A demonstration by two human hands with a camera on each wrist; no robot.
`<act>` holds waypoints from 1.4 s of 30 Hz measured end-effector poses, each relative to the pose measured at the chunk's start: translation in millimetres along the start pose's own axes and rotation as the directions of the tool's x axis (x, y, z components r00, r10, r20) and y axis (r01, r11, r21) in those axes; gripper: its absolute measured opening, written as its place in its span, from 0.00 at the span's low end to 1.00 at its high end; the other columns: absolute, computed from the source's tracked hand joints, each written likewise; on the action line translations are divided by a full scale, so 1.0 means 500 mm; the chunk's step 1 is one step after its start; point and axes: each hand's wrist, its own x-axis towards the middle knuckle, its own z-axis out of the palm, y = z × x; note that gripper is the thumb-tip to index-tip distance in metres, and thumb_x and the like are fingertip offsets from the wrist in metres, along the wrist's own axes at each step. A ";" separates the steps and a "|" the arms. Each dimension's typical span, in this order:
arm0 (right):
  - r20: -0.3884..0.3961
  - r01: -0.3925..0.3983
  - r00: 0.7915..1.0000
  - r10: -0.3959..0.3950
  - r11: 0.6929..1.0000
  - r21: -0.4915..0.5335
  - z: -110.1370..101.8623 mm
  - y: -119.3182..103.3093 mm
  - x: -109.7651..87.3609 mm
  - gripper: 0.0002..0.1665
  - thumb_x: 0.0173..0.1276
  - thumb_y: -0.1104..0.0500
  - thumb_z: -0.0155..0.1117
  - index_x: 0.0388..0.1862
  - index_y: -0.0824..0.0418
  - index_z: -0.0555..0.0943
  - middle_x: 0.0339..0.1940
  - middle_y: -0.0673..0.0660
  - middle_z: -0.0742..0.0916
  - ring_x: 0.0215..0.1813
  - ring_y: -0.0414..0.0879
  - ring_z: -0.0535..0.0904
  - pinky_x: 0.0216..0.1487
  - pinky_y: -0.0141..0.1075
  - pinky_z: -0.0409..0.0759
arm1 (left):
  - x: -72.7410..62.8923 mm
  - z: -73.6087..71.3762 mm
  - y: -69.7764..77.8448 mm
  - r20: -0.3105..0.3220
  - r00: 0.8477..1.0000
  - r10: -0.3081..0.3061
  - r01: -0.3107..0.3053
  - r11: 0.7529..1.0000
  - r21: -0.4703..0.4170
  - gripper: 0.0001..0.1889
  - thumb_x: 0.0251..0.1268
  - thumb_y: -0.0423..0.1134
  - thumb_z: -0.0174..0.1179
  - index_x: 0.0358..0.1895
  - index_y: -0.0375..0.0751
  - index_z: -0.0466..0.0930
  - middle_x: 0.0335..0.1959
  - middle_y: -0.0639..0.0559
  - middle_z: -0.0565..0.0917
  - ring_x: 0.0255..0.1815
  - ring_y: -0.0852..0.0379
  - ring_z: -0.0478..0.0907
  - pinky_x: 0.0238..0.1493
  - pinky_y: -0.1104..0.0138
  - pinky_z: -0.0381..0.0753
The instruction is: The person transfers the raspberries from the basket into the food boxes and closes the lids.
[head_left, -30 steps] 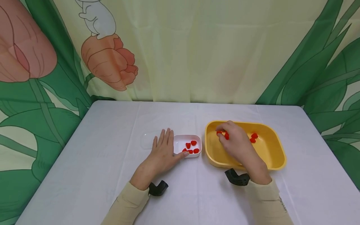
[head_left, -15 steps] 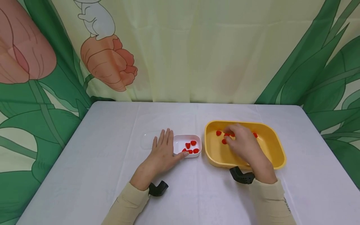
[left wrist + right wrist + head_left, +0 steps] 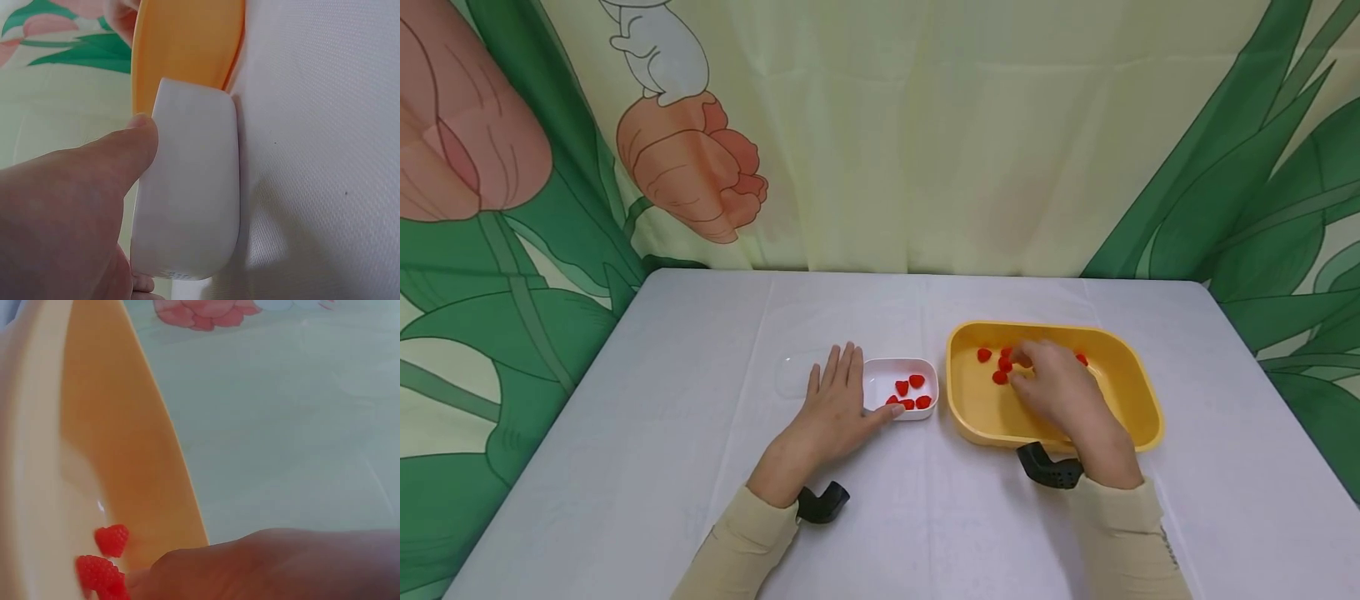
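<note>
Inside the yellow tub [image 3: 1120, 417], my right hand [image 3: 1060, 387] reaches down with bent fingers among several red raspberries [image 3: 1000, 377]. Its fingertips are right at the cluster; I cannot tell whether they pinch one. The right wrist view shows bumpy raspberries [image 3: 112, 540] beside that hand. My left hand [image 3: 827, 417] lies with fingers straight along the left side of a small white box [image 3: 880, 367], its thumb over the near rim. Several more raspberries [image 3: 917, 381] lie in the box. In the left wrist view the thumb touches the top edge of the box [image 3: 194, 181].
A clear plastic lid [image 3: 793, 375] lies flat left of the box, partly behind the left fingers. The tub stands just right of the box on a white-covered table [image 3: 625, 467]. A printed curtain [image 3: 955, 150] hangs behind the table.
My right hand has shifted right and slightly toward me within the tub, uncovering raspberries at its left end. The left hand and white box have stayed in place.
</note>
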 end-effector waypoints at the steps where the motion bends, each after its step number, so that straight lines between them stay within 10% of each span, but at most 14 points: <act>1: 0.010 -0.010 1.000 0.010 1.000 -0.004 0.000 0.001 0.001 0.17 0.69 0.61 0.62 0.54 0.66 0.79 0.53 0.67 0.81 0.51 0.59 0.74 0.57 0.55 0.78 | 0.000 0.000 0.000 0.000 1.000 0.000 0.000 1.000 -0.001 0.55 0.64 0.70 0.52 0.80 0.36 0.38 0.83 0.42 0.41 0.83 0.44 0.30 0.80 0.43 0.35; 42: 0.152 -0.129 0.978 0.145 0.985 -0.114 0.011 0.032 -0.002 0.12 0.62 0.69 0.62 0.46 0.67 0.78 0.39 0.63 0.79 0.42 0.55 0.72 0.39 0.39 0.74 | 0.001 0.001 0.003 -0.001 1.000 -0.016 0.016 1.000 -0.003 0.56 0.64 0.68 0.54 0.80 0.35 0.38 0.83 0.41 0.42 0.83 0.42 0.33 0.80 0.43 0.38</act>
